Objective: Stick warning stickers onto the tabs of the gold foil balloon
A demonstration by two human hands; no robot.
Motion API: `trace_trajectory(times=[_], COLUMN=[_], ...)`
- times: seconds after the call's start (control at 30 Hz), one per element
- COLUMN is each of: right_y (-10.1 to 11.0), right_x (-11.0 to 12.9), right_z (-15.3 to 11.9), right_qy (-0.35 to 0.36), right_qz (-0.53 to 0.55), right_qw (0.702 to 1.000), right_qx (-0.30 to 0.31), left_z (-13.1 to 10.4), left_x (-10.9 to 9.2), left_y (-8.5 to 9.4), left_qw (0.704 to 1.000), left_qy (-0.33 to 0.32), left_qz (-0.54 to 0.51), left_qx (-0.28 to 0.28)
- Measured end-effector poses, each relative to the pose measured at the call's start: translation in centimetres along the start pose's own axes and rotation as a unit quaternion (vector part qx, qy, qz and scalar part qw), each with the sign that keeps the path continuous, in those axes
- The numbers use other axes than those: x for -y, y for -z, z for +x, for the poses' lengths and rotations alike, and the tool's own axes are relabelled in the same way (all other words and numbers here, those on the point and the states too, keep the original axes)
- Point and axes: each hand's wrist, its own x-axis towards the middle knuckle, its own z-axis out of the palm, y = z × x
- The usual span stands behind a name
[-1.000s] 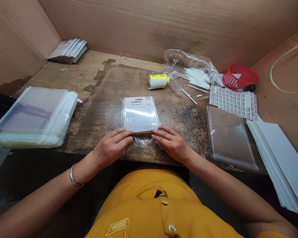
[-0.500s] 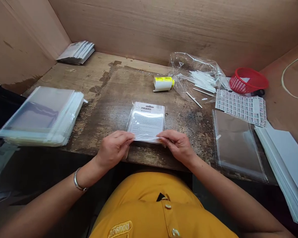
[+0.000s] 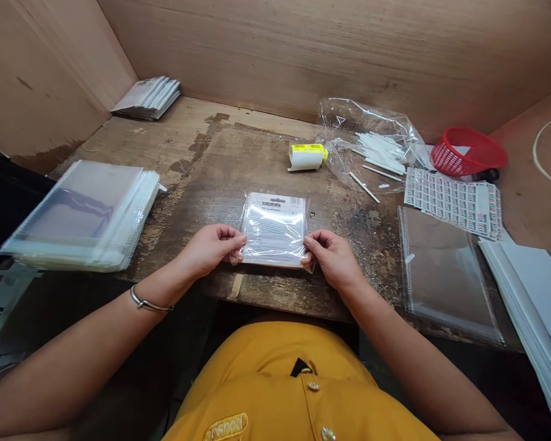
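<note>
Left hand (image 3: 210, 251) and right hand (image 3: 336, 260) are pinching, each grip closed, opposite sides of a white rectangular film-wrapped pack (image 3: 276, 236) lying between them on the brown wooden surface (image 3: 243, 162), long axis running front-to-back.

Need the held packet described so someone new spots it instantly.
Start at the wooden table and go to the middle of its near side, between the left hand and right hand. The packet there is white, printed and clear-wrapped, with a dark slot near its far edge. Unlike the roll beyond it, it's flat and pinched by both hands.
</note>
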Motion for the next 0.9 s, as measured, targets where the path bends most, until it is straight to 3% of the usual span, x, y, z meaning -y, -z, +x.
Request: trace_trajectory(times=[0.1,0.2,0.3,0.4,0.47,0.57,0.63,0.67,0.73,0.77,0.83,0.9], right_y=[0.0,-0.1,-0.6,-1.2,-1.0,0.6,1.9,2.4,2.5,2.2,1.1,0.1], right_x=[0.0,-0.3,-0.6,-0.4,0.1,1.3,1.8,1.8,1.2,0.5,-1.0,-2.3], right_z=[0.0,0.2,0.6,0.9,0.9,0.3,-0.5,-1.0,-2.1,-2.7,-3.7,-4.4], right_qy=[-0.004,-0.003,0.005,0.04,0.076,0.157,0.235,0.273,0.332,0.344,0.333,0.304], right_qz=[-0.025,-0.052,-0.097,-0.195,-0.289,-0.459,-0.509,-0.5,-0.479,-0.479,-0.501,-0.532], right_qw=[1.0,0.999,0.995,0.979,0.952,0.866,0.81,0.801,0.8,0.802,0.799,0.79], right_qx=[0.002,0.0,-0.008,-0.033,-0.059,-0.121,-0.173,-0.184,-0.143,-0.097,-0.013,0.025], left_z=[0.4,0.7,0.7,0.7,0.7,0.3,-0.5,-1.0,-2.4,-3.1,-4.4,-5.4], left_x=[0.1,0.0,-0.1,-0.3,-0.4,-0.4,-0.2,0.0,0.8,1.2,2.1,2.6], left_y=[0.0,-0.4,-1.0,-1.2,-0.8,0.6,1.2,1.2,0.4,-0.3,-1.8,-3.0], left_qw=[0.999,0.991,0.966,0.937,0.922,0.904,0.896,0.892,0.881,0.874,0.857,0.848], left_qy=[-0.007,-0.016,-0.034,-0.047,-0.05,-0.055,-0.091,-0.123,-0.2,-0.228,-0.24,-0.234], left_qz=[0.044,0.125,0.237,0.327,0.365,0.401,0.398,0.391,0.386,0.402,0.445,0.468], left_qx=[-0.002,-0.039,-0.094,-0.114,-0.119,-0.139,-0.177,-0.191,-0.184,-0.152,-0.1,-0.089])
